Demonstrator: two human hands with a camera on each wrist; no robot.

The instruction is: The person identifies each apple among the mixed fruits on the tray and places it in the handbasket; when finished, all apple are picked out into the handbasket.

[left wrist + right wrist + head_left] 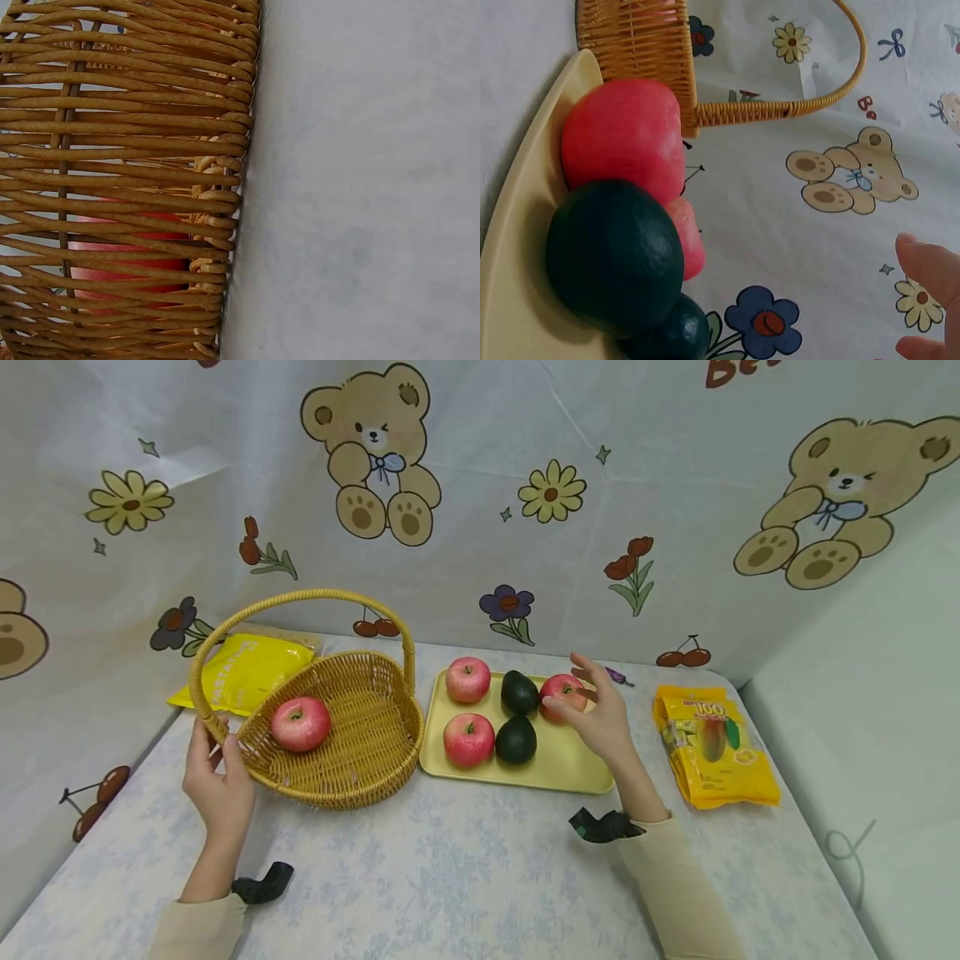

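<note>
My left hand grips the wicker basket at its left rim, by the foot of the tall handle. One red apple lies inside, seen through the weave in the left wrist view. My right hand is over the right part of the yellow tray, thumb and fingers spread, partly covering an apple. Also on the tray are two more apples, one at the back and one in front, beside two dark avocados, a rear one and a front one.
A yellow packet lies behind the basket at the left. An orange-yellow candy bag lies right of the tray, and a small purple item is behind it. A printed bear cloth hangs along the back.
</note>
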